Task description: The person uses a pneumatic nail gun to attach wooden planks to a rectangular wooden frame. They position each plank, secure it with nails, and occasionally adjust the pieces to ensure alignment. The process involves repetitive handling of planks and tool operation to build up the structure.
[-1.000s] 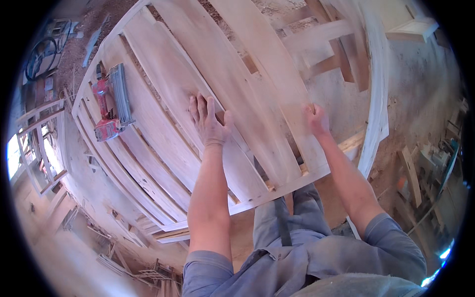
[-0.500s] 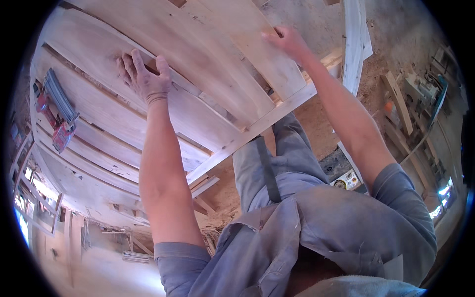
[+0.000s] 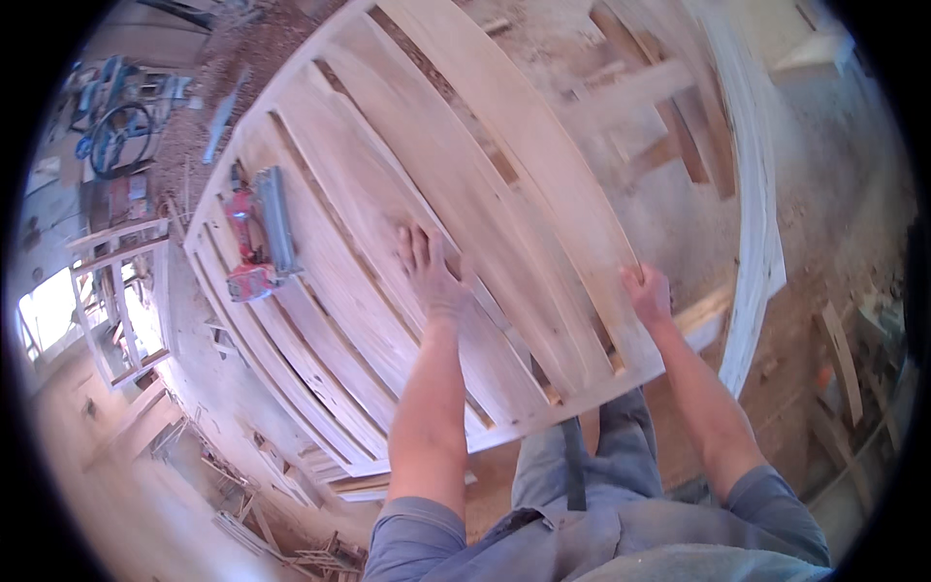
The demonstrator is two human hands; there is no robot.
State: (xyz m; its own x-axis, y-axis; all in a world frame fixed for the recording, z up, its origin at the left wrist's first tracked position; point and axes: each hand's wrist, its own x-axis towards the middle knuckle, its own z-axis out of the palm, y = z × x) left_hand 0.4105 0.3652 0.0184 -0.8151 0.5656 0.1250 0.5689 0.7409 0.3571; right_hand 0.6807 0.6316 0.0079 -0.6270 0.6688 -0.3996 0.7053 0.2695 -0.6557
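Note:
A large pale wooden panel of long slats with narrow gaps between them spreads out before me. My left hand lies on a middle slat, fingers spread and palm down. At the panel's right side, my right hand is closed around the edge of the outermost wooden board, close to its near end. A red and grey power tool, resembling a nail gun, rests on the slats to the left. Along the near side runs a straight crosspiece, close to my legs.
A curved pale wooden piece stands right of the panel. Beyond it and at the far right lie loose boards and offcuts on the dusty floor. A wooden frame is at the left, with tools and a coiled hose behind.
My view has swung, so the panel and both hands sit lower and farther right, with more of the far floor showing. Both hands keep their places on the panel.

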